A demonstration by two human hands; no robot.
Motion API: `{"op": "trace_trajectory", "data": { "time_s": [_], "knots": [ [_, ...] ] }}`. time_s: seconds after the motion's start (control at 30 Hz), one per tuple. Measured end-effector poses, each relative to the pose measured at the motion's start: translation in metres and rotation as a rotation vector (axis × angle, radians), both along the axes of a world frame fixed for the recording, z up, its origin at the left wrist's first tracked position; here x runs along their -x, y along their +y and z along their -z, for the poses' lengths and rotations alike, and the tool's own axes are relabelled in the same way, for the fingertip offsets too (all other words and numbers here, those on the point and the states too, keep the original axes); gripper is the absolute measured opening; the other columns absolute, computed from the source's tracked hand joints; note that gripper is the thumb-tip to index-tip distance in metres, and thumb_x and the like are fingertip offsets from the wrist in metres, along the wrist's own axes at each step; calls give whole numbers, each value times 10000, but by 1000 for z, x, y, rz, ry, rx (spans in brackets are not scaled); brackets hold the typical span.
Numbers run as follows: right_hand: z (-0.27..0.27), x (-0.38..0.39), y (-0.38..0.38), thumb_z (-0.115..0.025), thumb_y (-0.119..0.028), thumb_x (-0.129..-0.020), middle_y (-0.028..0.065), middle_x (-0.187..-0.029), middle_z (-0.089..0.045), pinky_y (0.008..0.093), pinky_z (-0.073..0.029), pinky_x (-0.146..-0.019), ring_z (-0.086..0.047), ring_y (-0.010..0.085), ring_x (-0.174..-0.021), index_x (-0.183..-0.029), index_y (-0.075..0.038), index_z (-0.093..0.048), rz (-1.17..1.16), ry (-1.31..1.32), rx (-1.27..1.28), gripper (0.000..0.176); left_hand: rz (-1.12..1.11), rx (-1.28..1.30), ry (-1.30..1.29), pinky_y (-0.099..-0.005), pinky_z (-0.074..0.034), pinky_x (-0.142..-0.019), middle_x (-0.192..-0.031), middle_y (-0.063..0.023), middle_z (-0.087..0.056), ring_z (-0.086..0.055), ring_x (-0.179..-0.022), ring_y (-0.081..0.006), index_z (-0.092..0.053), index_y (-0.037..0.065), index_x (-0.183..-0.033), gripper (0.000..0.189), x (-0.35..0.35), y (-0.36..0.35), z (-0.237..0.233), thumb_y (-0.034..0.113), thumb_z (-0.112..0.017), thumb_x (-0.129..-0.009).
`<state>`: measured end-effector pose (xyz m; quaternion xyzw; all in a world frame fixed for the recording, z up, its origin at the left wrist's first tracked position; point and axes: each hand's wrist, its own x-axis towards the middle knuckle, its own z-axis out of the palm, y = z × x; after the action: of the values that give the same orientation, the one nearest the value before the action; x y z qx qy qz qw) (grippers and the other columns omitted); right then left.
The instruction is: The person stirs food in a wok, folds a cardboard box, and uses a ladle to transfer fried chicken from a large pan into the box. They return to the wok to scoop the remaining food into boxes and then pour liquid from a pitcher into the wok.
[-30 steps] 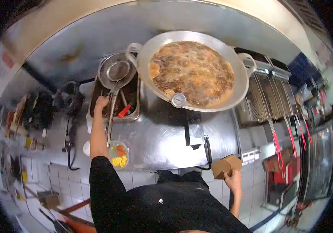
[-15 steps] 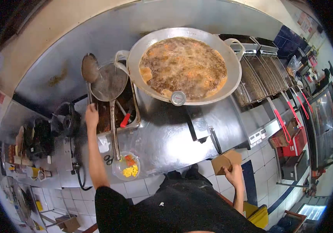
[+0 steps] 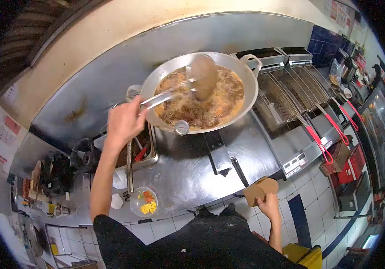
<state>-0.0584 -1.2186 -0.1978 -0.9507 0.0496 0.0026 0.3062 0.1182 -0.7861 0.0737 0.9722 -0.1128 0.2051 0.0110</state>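
My left hand (image 3: 125, 122) is closed round the metal handle of a skimmer (image 3: 203, 77), whose round mesh head is blurred above the large wok (image 3: 253, 96). Brown, bubbling oil with orange-brown pieces (image 3: 219, 110) fills the wok, and a dial thermometer (image 3: 181, 127) sits at its near rim. Lower right, my right hand (image 3: 268, 205) grips a folded piece of brown cardboard (image 3: 264, 187) beyond the counter's front edge. The long handle of a strainer (image 3: 130, 168) extends over the metal tray (image 3: 155, 154), beside a red-handled tool (image 3: 141, 153).
A clear bowl (image 3: 144, 201) of yellow and orange pieces stands at the counter's (image 3: 188, 175) front edge, by black scissors (image 3: 126, 196). Fryer baskets (image 3: 286, 96) with red handles are right of the wok. Dark cookware (image 3: 84, 154) is at the left.
My left hand has lifted the skimmer from beside the strainer and carried it right, over the wok. My right hand still holds the cardboard. The camera view has shifted.
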Motion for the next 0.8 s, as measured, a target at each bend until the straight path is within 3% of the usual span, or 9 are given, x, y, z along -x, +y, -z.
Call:
{"op": "trace_trajectory", "data": {
  "time_s": [0.13,0.23,0.37,0.5,0.63,0.7,0.73,0.77,0.8],
  "knots": [
    [10,8,-24,-721,-164,-701,260,-675,-607,455,-482,-595,-619,405,-664,-726,71,-637,45,-9,-39,251,62,-228,106,-433,-492,-614,-683,-133,-642,-647,-685,-307,-595,130,-1022,236,-17,-86,-10,197,-630,-798],
    [12,16,-37,-719,-161,-701,262,-710,-620,460,-491,-627,-622,411,-698,-767,70,-649,88,49,-69,250,288,-422,58,-406,-489,-561,-647,-109,-636,-649,-628,-268,-603,139,-1059,319,-35,-129,9,115,-608,-741],
    [19,19,-55,-711,-153,-708,269,-769,-635,465,-502,-675,-625,425,-745,-809,68,-660,112,28,-87,249,363,-679,-142,-356,-458,-552,-726,-21,-635,-639,-680,-181,-630,106,-904,141,-66,-173,62,126,-587,-771],
    [16,17,-65,-706,-148,-711,274,-791,-638,465,-505,-700,-624,430,-768,-816,67,-663,111,-14,-97,243,357,-872,-201,-404,-420,-495,-753,-6,-613,-617,-692,-185,-669,144,-782,81,-120,-195,129,154,-603,-736],
    [7,13,-73,-681,-152,-731,257,-812,-643,478,-489,-725,-621,426,-781,-912,32,-662,126,25,-144,259,267,-979,-170,-354,-390,-454,-702,-44,-563,-606,-643,-198,-645,106,-825,121,-175,-201,165,197,-614,-753],
    [6,13,-78,-659,-155,-745,240,-835,-649,488,-477,-748,-617,427,-792,-1000,-2,-659,109,45,-154,298,186,-941,-123,-414,-347,-376,-575,-3,-570,-583,-530,-210,-669,175,-659,19,-194,-196,172,181,-651,-665],
    [9,12,-80,-658,-154,-746,243,-828,-647,485,-479,-741,-617,426,-789,-990,-4,-662,111,10,-153,287,301,-989,-294,-403,-365,-407,-630,-13,-588,-576,-550,-200,-682,168,-732,71,-191,-184,167,184,-654,-668],
    [10,12,-81,-657,-153,-747,247,-821,-646,481,-482,-734,-618,426,-787,-980,-5,-666,111,-24,-153,277,199,-1042,-105,-396,-415,-539,-806,-5,-597,-586,-700,-184,-674,169,-871,156,-230,-160,204,211,-638,-725],
    [8,12,-83,-657,-153,-747,247,-821,-646,481,-482,-734,-618,426,-787,-980,-5,-666,107,-24,-150,277,197,-1007,-184,-386,-422,-591,-851,-7,-596,-582,-746,-174,-662,165,-908,163,-223,-149,197,211,-619,-757]
  ]
}}
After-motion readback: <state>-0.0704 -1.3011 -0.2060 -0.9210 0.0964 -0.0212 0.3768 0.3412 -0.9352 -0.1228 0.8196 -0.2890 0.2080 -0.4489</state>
